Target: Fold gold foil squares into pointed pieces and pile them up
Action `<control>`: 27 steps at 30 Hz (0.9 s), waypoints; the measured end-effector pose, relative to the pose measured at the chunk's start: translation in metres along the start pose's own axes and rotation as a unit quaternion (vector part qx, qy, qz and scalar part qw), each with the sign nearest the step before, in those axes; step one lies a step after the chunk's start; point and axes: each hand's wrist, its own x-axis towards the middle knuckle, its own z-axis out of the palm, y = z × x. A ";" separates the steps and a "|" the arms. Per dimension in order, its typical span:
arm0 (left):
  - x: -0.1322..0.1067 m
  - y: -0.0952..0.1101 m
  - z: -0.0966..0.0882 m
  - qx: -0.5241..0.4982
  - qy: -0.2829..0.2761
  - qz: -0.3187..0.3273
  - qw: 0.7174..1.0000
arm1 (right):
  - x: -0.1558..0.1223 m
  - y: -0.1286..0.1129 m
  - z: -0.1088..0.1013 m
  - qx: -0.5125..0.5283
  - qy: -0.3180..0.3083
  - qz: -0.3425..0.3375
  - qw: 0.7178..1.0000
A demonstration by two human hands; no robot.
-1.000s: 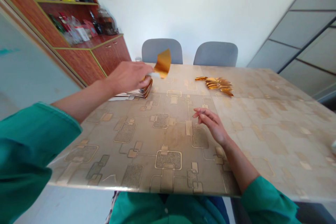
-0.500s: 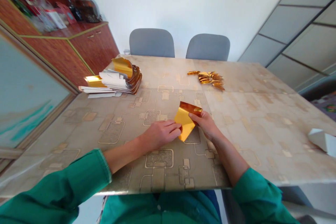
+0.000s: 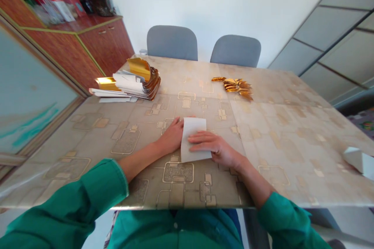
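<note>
A small sheet of gold foil paper [image 3: 191, 126] lies in front of me with its white back facing up. My left hand [image 3: 173, 137] holds it at the left edge; a bit of finger shows past the top edge, and the rest is behind the paper. Across the sheet's right half rest the fingers of my right hand [image 3: 214, 147], stretched out with a gap between them, its thumb hidden. Farther back on the left is a thick stack of folded gold and white paper [image 3: 131, 81]. Several folded gold pieces [image 3: 236, 86] are grouped at the back right.
A patterned cloth covers the table [image 3: 128, 140]. Two grey chairs [image 3: 172, 42] stand behind its far edge. A white folded object [image 3: 359, 161] sits at the right edge. On the left is a wooden cabinet [image 3: 102, 42] holding bottles and bags.
The sheet has been turned from its gold side to its white side and now lies lower, slightly left. My right hand has moved left onto it, its fingers now laid out flat.
</note>
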 end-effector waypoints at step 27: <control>-0.014 0.025 -0.005 -0.186 0.084 -0.061 0.977 | 0.001 0.009 -0.009 -0.132 0.049 0.287 0.948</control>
